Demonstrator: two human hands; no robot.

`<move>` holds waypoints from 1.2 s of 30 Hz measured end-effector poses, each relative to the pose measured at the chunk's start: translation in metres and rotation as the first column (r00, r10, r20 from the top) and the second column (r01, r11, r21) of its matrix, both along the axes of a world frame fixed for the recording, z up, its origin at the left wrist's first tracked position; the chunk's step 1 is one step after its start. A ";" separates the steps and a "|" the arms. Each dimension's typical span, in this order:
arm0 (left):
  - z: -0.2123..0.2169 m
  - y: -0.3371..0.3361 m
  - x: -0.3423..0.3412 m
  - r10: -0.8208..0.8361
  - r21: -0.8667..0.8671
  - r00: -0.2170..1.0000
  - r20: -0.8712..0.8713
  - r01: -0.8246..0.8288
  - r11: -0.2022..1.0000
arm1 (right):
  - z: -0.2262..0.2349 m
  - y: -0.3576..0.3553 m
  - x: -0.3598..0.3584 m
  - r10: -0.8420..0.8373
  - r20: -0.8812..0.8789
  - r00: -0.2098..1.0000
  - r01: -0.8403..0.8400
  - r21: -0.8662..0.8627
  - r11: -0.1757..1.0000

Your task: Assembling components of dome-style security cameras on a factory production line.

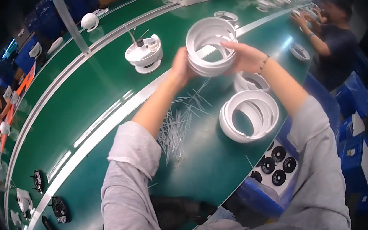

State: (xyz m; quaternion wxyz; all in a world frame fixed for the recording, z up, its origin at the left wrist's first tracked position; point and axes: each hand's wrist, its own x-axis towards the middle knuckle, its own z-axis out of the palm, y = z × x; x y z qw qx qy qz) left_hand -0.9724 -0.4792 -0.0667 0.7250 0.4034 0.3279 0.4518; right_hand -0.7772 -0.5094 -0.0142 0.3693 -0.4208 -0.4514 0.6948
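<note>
- Holding a stack of white plastic rings (210, 47) in the air above the green table (99, 98), both hands work together: the left hand (181, 67) presses on the stack's left side, the right hand (245, 57) closes around its right side with the fingers (230, 44) reaching over the rim.
- I judge the rings to be light and stiff, with thin walls and a smooth, somewhat slippery surface; they are loosely nested, so one could slide out if the stack tilts.
- A good hold seems to be on the outer rim from two opposite sides, as the hands do it, and not on the thin inner edge.
- On the table below lie a second stack of rings (249, 115) and a smaller ring pile (249, 81) just behind it.
- Beside them is a scatter of thin clear strips (180, 124).
- A white tray (289, 145) at the table's near edge holds several round black discs (278, 164).
- A white dome-shaped unit (143, 53) with wires stands further back, left of the hands.
</note>
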 end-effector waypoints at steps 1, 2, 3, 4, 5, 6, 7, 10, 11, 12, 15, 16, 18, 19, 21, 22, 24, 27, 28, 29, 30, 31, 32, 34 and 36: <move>-0.015 0.006 0.001 0.069 -0.011 0.994 -0.087 -0.070 0.997 | -0.009 0.014 -0.004 0.037 0.084 0.996 -0.032 -0.058 0.998; -0.038 0.018 -0.004 0.142 -0.039 0.977 -0.160 -0.150 0.988 | -0.011 0.018 -0.013 0.020 0.152 0.988 -0.011 -0.060 0.998; -0.031 0.006 0.015 0.258 -0.003 0.956 -0.137 -0.261 0.965 | -0.016 0.017 -0.009 -0.003 0.219 0.976 0.016 -0.056 0.998; -0.046 0.015 0.014 0.266 0.013 0.948 -0.173 -0.267 0.963 | -0.006 0.010 -0.011 0.091 0.196 0.976 -0.087 -0.028 0.996; -0.035 0.003 0.034 0.307 -0.133 0.935 -0.176 -0.332 0.934 | -0.018 0.019 0.014 0.077 0.204 0.976 -0.066 -0.061 0.996; -0.064 0.020 0.019 0.290 0.115 0.881 -0.373 -0.267 0.957 | -0.018 0.020 -0.004 0.135 0.233 0.963 -0.117 -0.089 0.989; -0.102 0.042 0.014 0.289 0.092 0.923 -0.253 -0.275 0.957 | -0.020 0.018 -0.021 0.106 0.298 0.949 -0.085 -0.081 0.993; -0.078 0.042 0.045 0.213 0.112 0.871 -0.442 -0.182 0.977 | -0.044 0.042 0.026 0.080 0.383 0.920 -0.024 -0.149 0.989; -0.079 0.048 0.038 0.333 0.150 0.762 -0.556 -0.301 0.942 | -0.038 0.033 0.003 -0.014 0.450 0.893 0.063 -0.095 0.993; -0.075 0.044 0.037 0.380 0.166 0.734 -0.563 -0.350 0.922 | -0.043 0.040 0.005 0.029 0.419 0.907 0.030 -0.135 0.990; -0.060 0.035 0.026 0.325 0.131 0.742 -0.586 -0.309 0.942 | -0.051 0.044 0.000 0.031 0.420 0.907 0.028 -0.135 0.990; -0.061 0.031 0.024 0.326 0.112 0.753 -0.572 -0.322 0.940 | -0.051 0.042 -0.002 0.026 0.454 0.890 0.031 -0.119 0.992; -0.055 0.026 0.020 0.369 0.147 0.716 -0.592 -0.354 0.923 | -0.052 0.045 -0.005 -0.101 0.608 0.788 0.079 0.063 0.995; -0.054 0.024 0.016 0.373 0.151 0.717 -0.589 -0.356 0.922 | -0.055 0.048 -0.002 -0.247 0.713 0.656 0.103 0.240 0.965; -0.040 0.013 0.011 0.229 0.148 0.770 -0.595 -0.176 0.973 | -0.064 0.073 0.032 -0.222 0.718 0.660 0.000 0.296 0.955; -0.035 0.009 0.008 0.226 0.151 0.776 -0.589 -0.169 0.974 | -0.073 0.085 0.049 -0.329 0.790 0.517 -0.068 0.421 0.905; -0.031 0.000 0.001 0.231 0.206 0.754 -0.615 -0.129 0.970 | -0.078 0.084 0.050 -0.438 0.823 0.362 -0.162 0.518 0.840; -0.029 -0.013 -0.006 0.399 0.330 0.667 -0.629 -0.236 0.914 | -0.062 0.065 0.041 -0.722 0.652 0.231 -0.446 0.731 0.517; -0.027 -0.022 -0.018 0.444 0.429 0.689 -0.573 -0.210 0.879 | -0.046 0.043 0.025 -0.719 0.593 0.362 -0.439 0.789 0.430; -0.021 -0.036 -0.034 0.475 0.523 0.715 -0.513 -0.179 0.833 | -0.029 0.015 0.006 -0.703 0.523 0.481 -0.414 0.843 0.344; -0.010 -0.056 -0.059 0.498 0.583 0.698 -0.515 -0.141 0.800 | -0.009 -0.021 -0.023 -0.628 0.548 0.552 -0.341 0.836 0.430; 0.002 -0.082 -0.090 0.531 0.642 0.677 -0.510 -0.111 0.758 | 0.011 -0.056 -0.053 -0.544 0.554 0.630 -0.279 0.815 0.508; 0.005 -0.105 -0.120 0.652 0.755 0.609 -0.450 -0.131 0.643 | 0.023 -0.081 -0.073 -0.502 0.555 0.663 -0.332 0.819 0.468; 0.011 -0.151 -0.183 0.627 0.738 0.620 -0.472 -0.112 0.665 | 0.044 -0.132 -0.110 -0.404 0.585 0.704 -0.411 0.799 0.440; 0.022 -0.208 -0.235 0.603 0.663 0.647 -0.466 -0.196 0.722 | 0.051 -0.170 -0.135 -0.299 0.601 0.741 -0.490 0.789 0.371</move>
